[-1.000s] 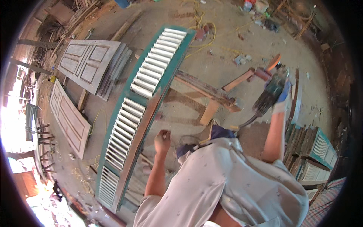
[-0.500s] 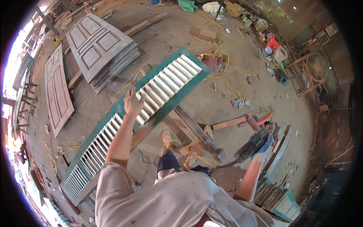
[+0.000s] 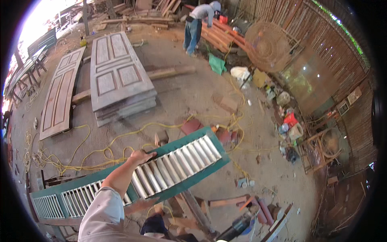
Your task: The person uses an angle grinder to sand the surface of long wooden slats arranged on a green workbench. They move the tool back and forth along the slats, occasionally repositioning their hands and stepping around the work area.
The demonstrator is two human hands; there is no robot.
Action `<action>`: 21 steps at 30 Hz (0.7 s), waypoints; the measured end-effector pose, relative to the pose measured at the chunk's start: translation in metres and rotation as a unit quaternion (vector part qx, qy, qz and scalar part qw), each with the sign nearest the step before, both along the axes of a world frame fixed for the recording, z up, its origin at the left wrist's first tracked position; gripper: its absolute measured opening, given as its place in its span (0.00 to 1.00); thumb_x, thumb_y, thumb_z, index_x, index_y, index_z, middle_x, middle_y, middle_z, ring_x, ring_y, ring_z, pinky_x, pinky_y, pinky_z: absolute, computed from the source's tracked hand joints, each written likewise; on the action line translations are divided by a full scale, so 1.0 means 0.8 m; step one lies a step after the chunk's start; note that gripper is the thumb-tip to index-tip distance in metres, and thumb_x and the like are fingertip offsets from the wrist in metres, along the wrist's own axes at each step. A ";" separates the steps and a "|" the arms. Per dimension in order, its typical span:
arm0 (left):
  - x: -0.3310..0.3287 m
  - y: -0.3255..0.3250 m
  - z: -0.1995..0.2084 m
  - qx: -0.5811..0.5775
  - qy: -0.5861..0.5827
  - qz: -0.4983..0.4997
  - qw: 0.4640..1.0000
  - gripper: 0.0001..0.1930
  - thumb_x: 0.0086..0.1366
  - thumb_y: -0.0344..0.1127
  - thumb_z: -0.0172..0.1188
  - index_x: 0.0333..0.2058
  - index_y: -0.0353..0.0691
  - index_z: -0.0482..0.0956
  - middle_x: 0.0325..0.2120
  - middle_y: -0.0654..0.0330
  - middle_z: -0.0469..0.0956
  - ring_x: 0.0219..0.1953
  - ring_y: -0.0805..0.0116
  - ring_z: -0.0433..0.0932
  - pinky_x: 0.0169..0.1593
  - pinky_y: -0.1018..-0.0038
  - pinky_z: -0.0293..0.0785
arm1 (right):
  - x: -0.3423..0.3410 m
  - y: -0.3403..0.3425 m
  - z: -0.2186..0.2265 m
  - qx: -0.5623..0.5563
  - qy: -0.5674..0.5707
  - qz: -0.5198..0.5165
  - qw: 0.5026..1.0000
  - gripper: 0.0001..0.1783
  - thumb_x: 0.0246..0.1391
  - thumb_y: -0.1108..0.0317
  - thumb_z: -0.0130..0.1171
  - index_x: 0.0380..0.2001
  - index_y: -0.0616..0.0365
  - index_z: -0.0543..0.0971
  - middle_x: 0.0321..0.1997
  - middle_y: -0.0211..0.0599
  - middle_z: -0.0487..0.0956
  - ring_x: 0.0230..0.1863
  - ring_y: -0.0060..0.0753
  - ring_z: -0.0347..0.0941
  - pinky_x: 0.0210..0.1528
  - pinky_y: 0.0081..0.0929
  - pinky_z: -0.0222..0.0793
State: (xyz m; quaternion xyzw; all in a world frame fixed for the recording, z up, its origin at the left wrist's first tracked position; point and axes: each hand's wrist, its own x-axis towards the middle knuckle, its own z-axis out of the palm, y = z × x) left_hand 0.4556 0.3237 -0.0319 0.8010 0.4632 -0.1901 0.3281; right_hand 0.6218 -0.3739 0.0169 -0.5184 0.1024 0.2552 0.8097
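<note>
Shutter (image 3: 161,171) lies before you, its far edge now gripped by your left hand (image 3: 142,156), earlier over its face; your gloved right hand (image 3: 251,227) holds the grinder (image 3: 234,228), now lower in view. A co-worker (image 3: 198,25) has appeared beyond.

We saw bright daylight (image 3: 44,18) left of the dusty brown floor (image 3: 189,97) and a slatted wall (image 3: 342,68) along its right side.

Pale-slatted green shutter (image 3: 177,165) near black grinder (image 3: 237,228)
</note>
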 end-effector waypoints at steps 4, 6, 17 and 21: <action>-0.132 0.045 -0.128 -0.159 -0.308 0.281 0.895 0.31 0.54 0.67 0.81 0.44 0.46 0.91 0.36 0.63 0.90 0.20 0.75 0.74 0.22 0.76 0.65 | -0.004 0.136 0.068 -0.057 0.013 0.050 0.997 0.20 0.65 0.48 0.65 0.50 0.49 0.80 0.34 0.32 0.81 0.32 0.33 0.79 0.36 0.36 0.78; -0.049 -0.035 -0.064 -0.087 -0.109 0.159 0.977 0.25 0.61 0.59 0.75 0.47 0.46 0.91 0.37 0.57 0.90 0.33 0.62 0.83 0.35 0.66 0.76 | -0.008 0.155 0.125 -0.141 -0.006 0.022 0.990 0.20 0.64 0.58 0.71 0.55 0.54 0.81 0.41 0.33 0.84 0.37 0.31 0.81 0.40 0.32 0.80; -0.158 -0.530 0.061 -0.365 -0.299 0.149 0.869 0.33 0.73 0.60 0.67 0.62 0.37 0.83 0.60 0.50 0.83 0.68 0.60 0.73 0.72 0.60 0.67 | -0.042 0.220 0.097 -0.367 -0.318 0.394 0.781 0.47 0.44 0.59 0.84 0.67 0.56 0.73 0.54 0.43 0.87 0.51 0.36 0.86 0.55 0.39 0.82; -0.154 -0.608 0.086 -0.545 -0.353 0.334 0.683 0.41 0.75 0.65 0.60 0.71 0.36 0.71 0.66 0.54 0.77 0.72 0.62 0.68 0.74 0.58 0.62 | -0.117 0.253 0.078 -0.391 -0.340 0.486 0.704 0.50 0.40 0.50 0.84 0.67 0.47 0.74 0.52 0.49 0.88 0.53 0.52 0.87 0.55 0.45 0.82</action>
